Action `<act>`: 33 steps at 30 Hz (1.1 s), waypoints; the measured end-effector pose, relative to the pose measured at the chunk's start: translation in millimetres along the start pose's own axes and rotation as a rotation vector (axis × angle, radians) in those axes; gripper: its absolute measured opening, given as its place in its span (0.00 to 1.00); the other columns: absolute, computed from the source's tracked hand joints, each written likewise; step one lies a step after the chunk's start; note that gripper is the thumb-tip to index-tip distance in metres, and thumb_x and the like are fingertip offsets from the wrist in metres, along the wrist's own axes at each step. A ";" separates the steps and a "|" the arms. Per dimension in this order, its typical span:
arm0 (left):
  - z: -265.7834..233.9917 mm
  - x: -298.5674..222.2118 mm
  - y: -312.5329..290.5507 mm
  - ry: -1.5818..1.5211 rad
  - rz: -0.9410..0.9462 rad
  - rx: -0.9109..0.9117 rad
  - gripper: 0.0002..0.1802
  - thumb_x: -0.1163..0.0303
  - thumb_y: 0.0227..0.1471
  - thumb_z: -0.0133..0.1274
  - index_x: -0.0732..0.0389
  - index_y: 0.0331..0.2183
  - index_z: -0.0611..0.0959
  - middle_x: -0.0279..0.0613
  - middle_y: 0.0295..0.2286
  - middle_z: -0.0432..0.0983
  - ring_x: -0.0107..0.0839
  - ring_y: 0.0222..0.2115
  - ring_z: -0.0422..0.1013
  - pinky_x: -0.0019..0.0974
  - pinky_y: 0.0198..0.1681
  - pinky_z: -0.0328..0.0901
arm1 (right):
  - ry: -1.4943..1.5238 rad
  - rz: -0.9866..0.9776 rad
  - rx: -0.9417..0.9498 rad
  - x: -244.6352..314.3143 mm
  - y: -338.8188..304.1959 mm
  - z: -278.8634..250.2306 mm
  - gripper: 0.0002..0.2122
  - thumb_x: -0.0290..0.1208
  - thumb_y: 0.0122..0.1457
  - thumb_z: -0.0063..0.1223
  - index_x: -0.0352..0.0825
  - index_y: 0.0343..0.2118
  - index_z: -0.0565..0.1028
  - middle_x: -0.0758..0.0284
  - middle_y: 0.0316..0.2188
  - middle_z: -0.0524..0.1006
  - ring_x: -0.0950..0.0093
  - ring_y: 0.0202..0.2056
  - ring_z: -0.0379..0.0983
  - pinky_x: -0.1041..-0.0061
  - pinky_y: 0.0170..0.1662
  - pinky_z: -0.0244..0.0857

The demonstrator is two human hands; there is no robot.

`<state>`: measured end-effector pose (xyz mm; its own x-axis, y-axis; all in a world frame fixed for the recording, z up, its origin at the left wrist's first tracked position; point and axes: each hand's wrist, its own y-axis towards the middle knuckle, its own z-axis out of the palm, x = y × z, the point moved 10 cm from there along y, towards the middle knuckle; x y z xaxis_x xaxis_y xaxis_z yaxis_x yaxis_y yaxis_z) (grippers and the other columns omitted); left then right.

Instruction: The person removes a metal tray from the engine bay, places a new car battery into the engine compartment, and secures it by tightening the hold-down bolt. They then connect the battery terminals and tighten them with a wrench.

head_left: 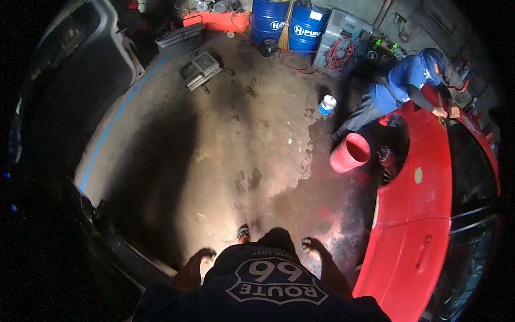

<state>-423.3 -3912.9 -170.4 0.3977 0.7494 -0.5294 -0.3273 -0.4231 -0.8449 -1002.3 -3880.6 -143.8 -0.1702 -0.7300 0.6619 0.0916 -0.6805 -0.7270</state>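
Both my arms hang down at the sides of my dark printed shirt (pixel 276 279). My left hand (pixel 205 254) is low over the concrete floor, dark and blurred, and nothing can be made out in it. On the other side my right hand (pixel 314 248) hangs in shadow, its fingers too dim to read. Between them a sandalled foot (pixel 243 233) shows on the floor. Neither hand touches the red car body (pixel 413 225) to my right, which has a pale patch on its fender; my right hand is the nearer to it.
A co-worker in a blue shirt (pixel 402 80) leans over the car's front, both hands on it. A red bucket (pixel 350 153) and a blue-and-white can (pixel 327 104) stand nearby. Blue drums (pixel 306 32), a broom (pixel 286 29) and a wheeled seat (pixel 204 67) lie farther off. A dark vehicle door (pixel 80 48) opens at left.
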 end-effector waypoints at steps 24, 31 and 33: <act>-234.9 -637.5 278.4 -0.090 -0.302 -0.159 0.16 0.64 0.60 0.58 0.58 0.49 0.83 0.38 0.34 0.83 0.29 0.29 0.76 0.38 0.32 0.70 | -0.211 -0.567 -0.068 958.2 649.6 -77.3 0.09 0.30 0.66 0.52 0.38 0.47 0.78 0.71 0.32 0.80 0.81 0.28 0.74 0.80 0.26 0.61; -456.8 -987.3 424.8 0.001 0.156 -0.374 0.17 0.63 0.61 0.58 0.59 0.50 0.83 0.37 0.32 0.83 0.27 0.28 0.75 0.37 0.32 0.70 | -0.094 -0.030 0.134 1045.2 756.7 -32.1 0.13 0.42 0.66 0.53 0.39 0.46 0.78 0.66 0.35 0.83 0.74 0.34 0.79 0.69 0.35 0.70; -531.3 -1101.9 444.2 -0.039 0.284 -0.544 0.18 0.62 0.61 0.59 0.59 0.50 0.83 0.37 0.32 0.83 0.27 0.27 0.74 0.37 0.32 0.69 | -0.197 0.070 -0.044 1056.0 796.1 -48.7 0.15 0.46 0.66 0.56 0.40 0.46 0.78 0.65 0.36 0.83 0.72 0.35 0.80 0.64 0.36 0.70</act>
<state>-551.6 -5197.2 -3.3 0.3245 0.5829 -0.7449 0.0722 -0.8005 -0.5949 -1156.7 -5190.2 -32.6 0.0304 -0.7764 0.6295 0.0527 -0.6276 -0.7767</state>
